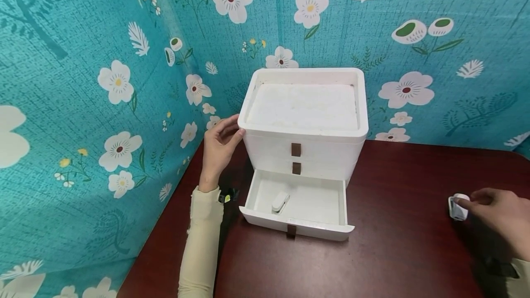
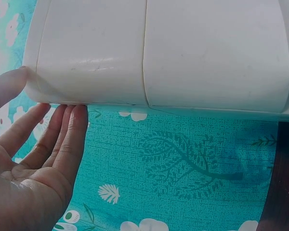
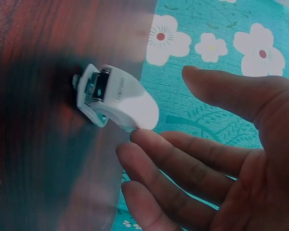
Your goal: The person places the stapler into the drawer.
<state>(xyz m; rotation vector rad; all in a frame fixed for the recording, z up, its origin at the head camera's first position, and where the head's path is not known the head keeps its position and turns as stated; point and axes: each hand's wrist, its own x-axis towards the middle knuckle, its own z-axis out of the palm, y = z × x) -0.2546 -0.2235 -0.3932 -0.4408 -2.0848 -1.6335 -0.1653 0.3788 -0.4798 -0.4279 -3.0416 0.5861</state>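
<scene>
A white drawer cabinet (image 1: pixel 304 155) stands on the dark red table, its lowest drawer (image 1: pixel 319 197) pulled out. My left hand (image 1: pixel 221 148) rests on the cabinet's upper left corner, thumb by the front edge. In the left wrist view its fingertips (image 2: pixel 77 109) press the cabinet's edge, fairly straight. Inside the drawer, left of the middle, lies a slim white stapler-like item (image 1: pixel 280 202). My right hand (image 1: pixel 498 210) is at the far right beside a small white stapler (image 3: pixel 130 98) on the table. One fingertip meets its rounded end; the thumb stays apart.
The cabinet's top is a shallow tray with a raised rim (image 1: pixel 304 131). Above the pulled-out drawer are two closed drawers with brown tabs (image 1: pixel 296 150). A teal flowered cloth (image 1: pixel 165 105) hangs close behind and to the left. The table (image 1: pixel 397 224) reaches to the right.
</scene>
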